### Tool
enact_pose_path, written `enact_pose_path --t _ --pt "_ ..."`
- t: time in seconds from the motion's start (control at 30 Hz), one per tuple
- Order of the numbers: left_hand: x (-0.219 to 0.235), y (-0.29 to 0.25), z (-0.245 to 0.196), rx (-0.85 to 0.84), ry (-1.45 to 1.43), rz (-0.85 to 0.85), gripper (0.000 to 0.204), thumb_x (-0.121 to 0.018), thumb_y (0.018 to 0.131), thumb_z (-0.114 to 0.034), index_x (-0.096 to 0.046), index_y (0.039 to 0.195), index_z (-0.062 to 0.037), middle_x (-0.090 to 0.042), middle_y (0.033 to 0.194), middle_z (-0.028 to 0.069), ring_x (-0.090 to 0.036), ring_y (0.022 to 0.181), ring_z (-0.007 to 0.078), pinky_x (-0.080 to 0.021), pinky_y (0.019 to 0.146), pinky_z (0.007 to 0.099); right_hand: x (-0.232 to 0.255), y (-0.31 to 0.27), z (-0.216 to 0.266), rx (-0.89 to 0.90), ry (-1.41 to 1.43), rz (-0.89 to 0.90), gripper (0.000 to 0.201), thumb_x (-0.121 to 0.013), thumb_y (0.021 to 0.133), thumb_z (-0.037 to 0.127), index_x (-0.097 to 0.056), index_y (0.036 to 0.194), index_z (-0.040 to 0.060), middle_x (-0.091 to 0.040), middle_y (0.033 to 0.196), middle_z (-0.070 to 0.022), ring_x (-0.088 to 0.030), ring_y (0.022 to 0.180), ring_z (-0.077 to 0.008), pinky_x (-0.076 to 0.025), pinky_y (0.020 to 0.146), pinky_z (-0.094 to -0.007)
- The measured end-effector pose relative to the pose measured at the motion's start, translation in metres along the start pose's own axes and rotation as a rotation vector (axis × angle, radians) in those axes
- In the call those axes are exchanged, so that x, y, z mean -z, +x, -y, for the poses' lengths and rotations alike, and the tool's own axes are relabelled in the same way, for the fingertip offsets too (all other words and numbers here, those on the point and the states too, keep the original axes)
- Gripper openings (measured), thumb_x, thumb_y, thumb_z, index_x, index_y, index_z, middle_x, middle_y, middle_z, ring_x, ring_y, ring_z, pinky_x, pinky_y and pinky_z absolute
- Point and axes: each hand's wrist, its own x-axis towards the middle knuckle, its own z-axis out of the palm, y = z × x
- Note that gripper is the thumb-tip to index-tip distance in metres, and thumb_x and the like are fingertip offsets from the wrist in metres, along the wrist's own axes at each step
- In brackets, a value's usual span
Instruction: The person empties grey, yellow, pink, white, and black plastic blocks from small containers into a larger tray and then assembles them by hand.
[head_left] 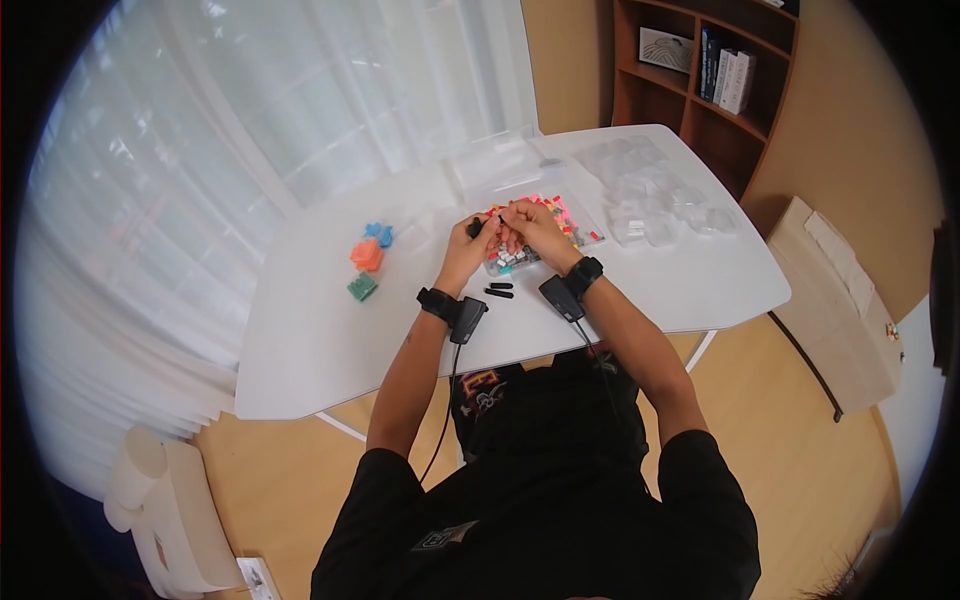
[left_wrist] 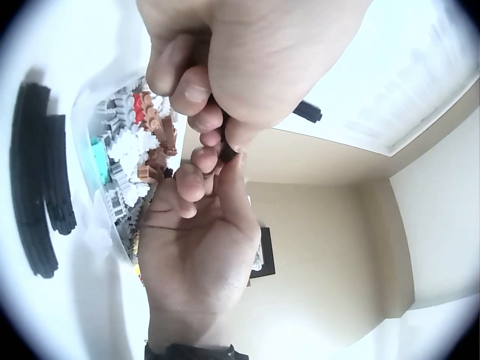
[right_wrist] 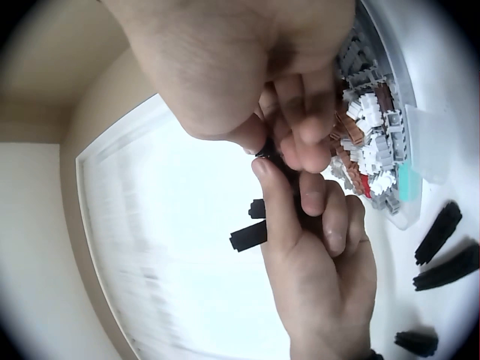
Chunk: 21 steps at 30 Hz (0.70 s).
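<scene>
My left hand (head_left: 474, 245) grips black toy-brick pieces (right_wrist: 249, 236); their ends stick out past the thumb side, and the rest is hidden in the palm. Facing it, my right hand (head_left: 538, 228) pinches a small black piece (right_wrist: 266, 148) between thumb and fingertips, right at the left thumb tip. Both hands meet over a clear plastic box (head_left: 597, 228) filled with small bricks in white, grey, brown, red, pink and yellow. On the table in front of the box lie black stacked-brick bars (head_left: 499, 290), seen larger in the left wrist view as two ridged strips (left_wrist: 31, 180).
To the left on the white table (head_left: 300, 350) stand a blue (head_left: 378, 235), an orange (head_left: 366, 255) and a green brick model (head_left: 362, 287). Several clear plastic containers (head_left: 655, 190) crowd the right back. Behind the box rises its transparent lid (head_left: 495, 160).
</scene>
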Motion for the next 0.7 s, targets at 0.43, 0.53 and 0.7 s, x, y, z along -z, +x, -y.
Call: enact_pose_path --t 0.43,0.53,0.7 --pt "0.003 0.004 0.009 -0.032 0.229 0.044 0.027 -0.057 0.094 -0.023 -0.056 0.076 -0.0033 -0.05 0.062 -0.0032 -0.042 0.054 0.0036 -0.035 0.048 0.0203 -0.001 0.003 -0.006 0.067 -0.098 -0.078 0.019 -0.053 0.094 0.014 -0.059 0.081 0.0014 -0.062 0.064 -0.0051 -0.056 0.048 -0.0091 -0.045 0.045 -0.0198" --pt "0.004 0.005 0.01 -0.004 0.148 0.046 0.028 -0.057 0.094 -0.023 -0.055 0.074 -0.0037 -0.049 0.061 -0.0032 -0.041 0.053 0.0035 -0.034 0.048 0.0206 0.001 0.001 -0.006 0.029 -0.057 -0.052 0.016 -0.052 0.094 0.012 -0.059 0.084 0.0016 -0.062 0.066 -0.0052 -0.057 0.051 -0.0091 -0.047 0.048 -0.0202" --pt "0.004 0.004 0.009 -0.01 0.178 0.056 0.028 -0.055 0.095 -0.025 -0.054 0.074 -0.0055 -0.048 0.06 -0.0041 -0.039 0.051 0.0027 -0.031 0.046 0.0198 0.002 0.002 -0.009 0.018 0.028 -0.028 0.017 -0.052 0.095 0.014 -0.059 0.084 0.0019 -0.062 0.067 -0.0053 -0.058 0.053 -0.0095 -0.048 0.049 -0.0212"
